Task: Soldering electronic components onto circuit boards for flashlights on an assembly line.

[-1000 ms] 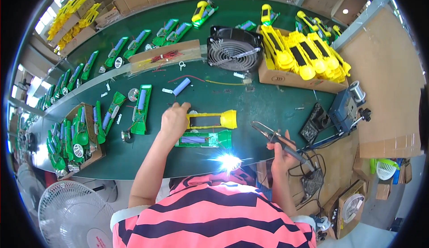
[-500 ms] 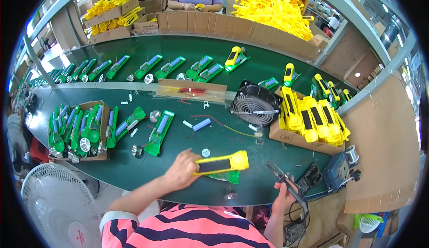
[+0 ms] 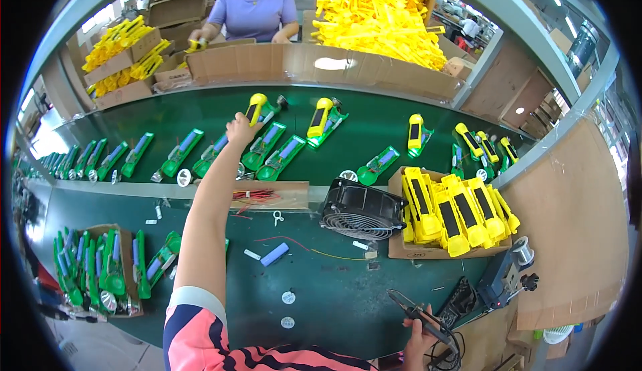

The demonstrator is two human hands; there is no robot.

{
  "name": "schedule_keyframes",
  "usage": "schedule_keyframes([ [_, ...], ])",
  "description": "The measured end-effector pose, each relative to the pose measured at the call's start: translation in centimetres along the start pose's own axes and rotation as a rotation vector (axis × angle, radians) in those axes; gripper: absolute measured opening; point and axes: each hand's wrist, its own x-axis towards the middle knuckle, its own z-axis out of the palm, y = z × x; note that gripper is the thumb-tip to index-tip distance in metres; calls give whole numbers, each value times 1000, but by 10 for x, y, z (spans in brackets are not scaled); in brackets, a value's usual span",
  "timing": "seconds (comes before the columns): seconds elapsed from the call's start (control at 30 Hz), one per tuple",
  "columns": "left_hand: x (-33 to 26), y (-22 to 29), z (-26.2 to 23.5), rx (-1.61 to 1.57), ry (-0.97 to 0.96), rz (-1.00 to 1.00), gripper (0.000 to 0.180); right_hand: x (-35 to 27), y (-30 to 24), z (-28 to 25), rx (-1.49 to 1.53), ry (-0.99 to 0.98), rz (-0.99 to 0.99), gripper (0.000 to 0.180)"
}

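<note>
My left hand (image 3: 242, 130) reaches far forward over the green belt, closed around a yellow flashlight casing (image 3: 256, 108) with a dark panel. A green casing half (image 3: 270, 111) sticks out beside it, with a reflector at its end. Just to the right lies another yellow casing (image 3: 319, 118) on a green half. Green casing halves with blue battery cells (image 3: 271, 137) line the belt below and left of my hand. My right hand (image 3: 417, 339) grips a soldering iron (image 3: 436, 331) low at the bench's right front, its tip pointing up and left.
A box of yellow casings (image 3: 461, 214) stands right of a black fan (image 3: 361, 210). Another box (image 3: 130, 274) holds green halves at left. A loose blue cell (image 3: 275, 254) and round white discs (image 3: 288, 297) lie mid-bench. A soldering station (image 3: 501, 281) is at right; a co-worker (image 3: 253, 13) sits opposite.
My left hand has carried the yellow casing and its green half from the bench front to the far belt. My right hand still holds the soldering iron. The whole view has shifted.
</note>
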Motion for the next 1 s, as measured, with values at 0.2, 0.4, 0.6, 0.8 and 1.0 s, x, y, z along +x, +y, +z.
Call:
schedule_keyframes([
  [0.2, -6, 60, 10, 400, -11, 690, 33, 1, -14, 6, -65, -33, 1, 39],
  [0.4, 4, 32, 48, 205, -183, 452, 31, 12, -42, 24, 102, 22, 175, 24],
  [0.6, -6, 50, -42, 45, -150, 327, 77, 56, -69, -7, -194, 22, -451, 17],
  [0.8, -94, 60, -212, -121, 69, 666, 48, 178, -92, -21, -722, 238, -736, 53],
  [1.0, -255, 12, -239, -605, -119, 383, 15, 244, -31, -38, -893, 122, -622, 62],
])
